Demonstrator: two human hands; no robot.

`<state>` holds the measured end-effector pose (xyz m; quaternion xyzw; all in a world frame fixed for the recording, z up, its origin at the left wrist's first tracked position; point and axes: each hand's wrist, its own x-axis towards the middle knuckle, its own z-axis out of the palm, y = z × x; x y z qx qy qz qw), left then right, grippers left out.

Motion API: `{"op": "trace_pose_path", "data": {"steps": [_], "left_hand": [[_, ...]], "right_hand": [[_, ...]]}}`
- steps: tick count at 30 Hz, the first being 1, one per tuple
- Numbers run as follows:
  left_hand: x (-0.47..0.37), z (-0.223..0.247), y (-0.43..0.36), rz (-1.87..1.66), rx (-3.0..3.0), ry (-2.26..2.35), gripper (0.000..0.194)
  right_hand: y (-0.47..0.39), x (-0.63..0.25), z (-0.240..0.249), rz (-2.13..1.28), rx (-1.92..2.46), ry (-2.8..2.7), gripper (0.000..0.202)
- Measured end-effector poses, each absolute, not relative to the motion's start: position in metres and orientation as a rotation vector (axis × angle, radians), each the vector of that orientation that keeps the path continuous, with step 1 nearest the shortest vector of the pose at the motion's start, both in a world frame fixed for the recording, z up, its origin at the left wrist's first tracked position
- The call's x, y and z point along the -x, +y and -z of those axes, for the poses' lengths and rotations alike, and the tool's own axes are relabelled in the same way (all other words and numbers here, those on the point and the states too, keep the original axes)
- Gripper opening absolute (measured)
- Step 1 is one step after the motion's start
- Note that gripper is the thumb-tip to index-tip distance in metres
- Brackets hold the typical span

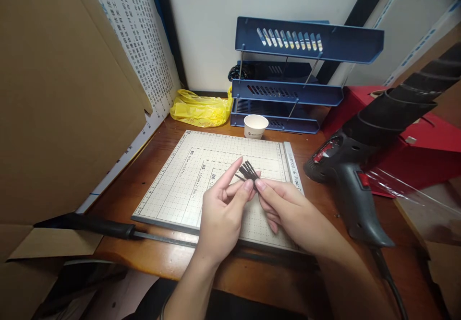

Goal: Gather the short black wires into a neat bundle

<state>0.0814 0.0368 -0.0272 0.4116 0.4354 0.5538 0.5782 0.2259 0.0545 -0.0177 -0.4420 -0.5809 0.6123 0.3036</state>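
A small bundle of thin black strips [248,170] fans out upward between my two hands, above the gridded paper cutter board [173,181]. With thumb and fingers closed, my left hand [225,205] pinches its lower end, index finger stretched out beside it. My right hand [284,202] grips the same end from the other side, its thumb tip close to the left thumb. Fingers hide the bottom of the bundle, and I cannot tell exactly what the strips are. Along the board's near edge lies the cutter's arm with a black handle [104,226].
A black heat gun [360,185] stands at the right, its cord running down. Behind the board are a white paper cup [256,127], a yellow plastic bag [201,109] and a blue tiered tray [288,92]. A red box [428,142] sits back right; cardboard [72,94] walls the left.
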Motion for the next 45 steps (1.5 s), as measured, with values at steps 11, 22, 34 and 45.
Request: {"op": "trace_pose_path", "data": {"steps": [11, 22, 34, 45], "left_hand": [[-0.083, 0.028, 0.037, -1.298, -0.987, 0.931, 0.051], [-0.087, 0.020, 0.035, -1.387, -1.107, 1.120, 0.033], [-0.086, 0.021, 0.033, -1.461, -1.162, 1.006, 0.021], [-0.086, 0.036, 0.031, -1.597, -0.989, 1.040, 0.015]], "right_hand": [[0.053, -0.225, 0.013, -1.543, 1.153, -1.617, 0.042], [0.051, -0.230, 0.010, -1.562, 1.266, -1.637, 0.039], [0.052, -0.235, 0.002, -1.372, 1.228, -1.767, 0.037], [0.049, -0.234, -0.001, -1.320, 1.216, -1.829, 0.035]]}}
